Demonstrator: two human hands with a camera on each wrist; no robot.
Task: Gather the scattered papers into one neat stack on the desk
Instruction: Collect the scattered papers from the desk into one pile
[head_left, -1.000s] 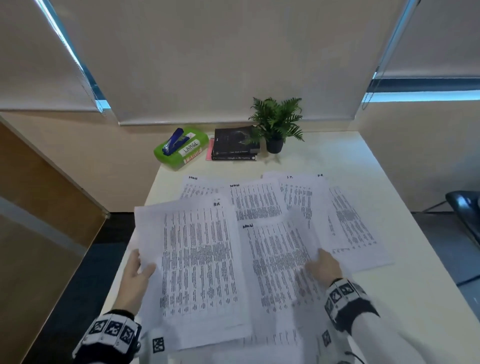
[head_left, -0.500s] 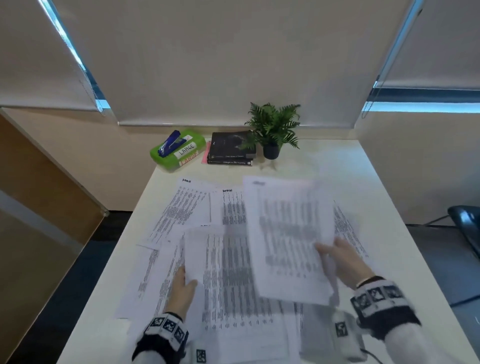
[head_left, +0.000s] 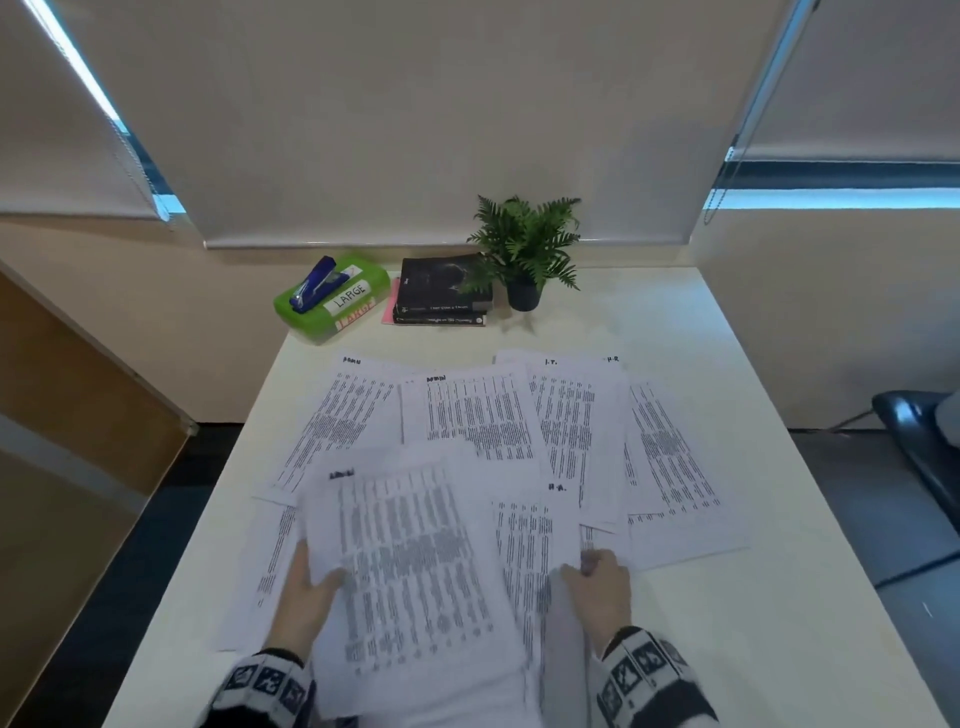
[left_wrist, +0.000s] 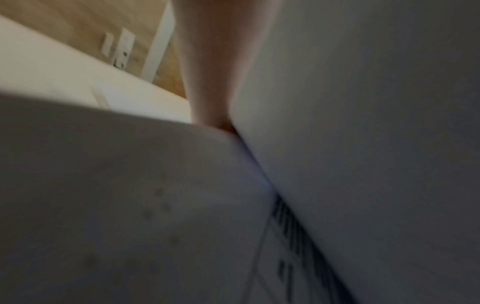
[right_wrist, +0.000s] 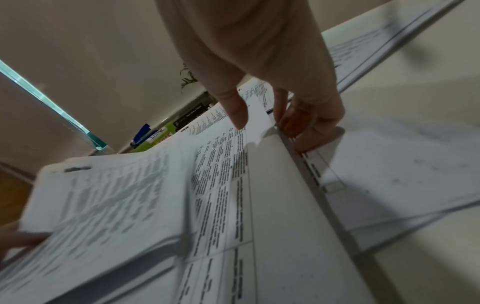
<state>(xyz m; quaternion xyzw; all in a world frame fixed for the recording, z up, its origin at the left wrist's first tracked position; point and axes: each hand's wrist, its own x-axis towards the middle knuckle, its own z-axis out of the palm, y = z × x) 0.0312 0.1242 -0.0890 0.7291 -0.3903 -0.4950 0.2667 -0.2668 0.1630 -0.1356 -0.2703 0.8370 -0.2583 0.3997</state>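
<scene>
Several printed sheets lie spread and overlapping over the white desk (head_left: 737, 634), among them far sheets (head_left: 478, 410) and a right-hand sheet (head_left: 670, 457). My left hand (head_left: 306, 592) grips a tilted bundle of sheets (head_left: 410, 571) at its left edge, thumb on top. In the left wrist view only a finger (left_wrist: 215, 72) between blurred paper (left_wrist: 363, 144) shows. My right hand (head_left: 592, 577) pinches the right edge of the sheet marked H.A. (head_left: 535, 530). The right wrist view shows that hand (right_wrist: 269, 123) with its thumb over this sheet (right_wrist: 272, 205) and its fingers (right_wrist: 309, 127) curled under the edge.
At the desk's far edge stand a green box (head_left: 358, 306) with a blue stapler (head_left: 317, 283) on it, black books (head_left: 441, 296) and a potted fern (head_left: 524, 249). A dark chair (head_left: 919, 441) is at the right. The desk's left edge drops to the floor.
The sheet my right hand held up in the air now lies on the bundle in my left hand. The right hand has dropped to the edge of a sheet nearer me.
</scene>
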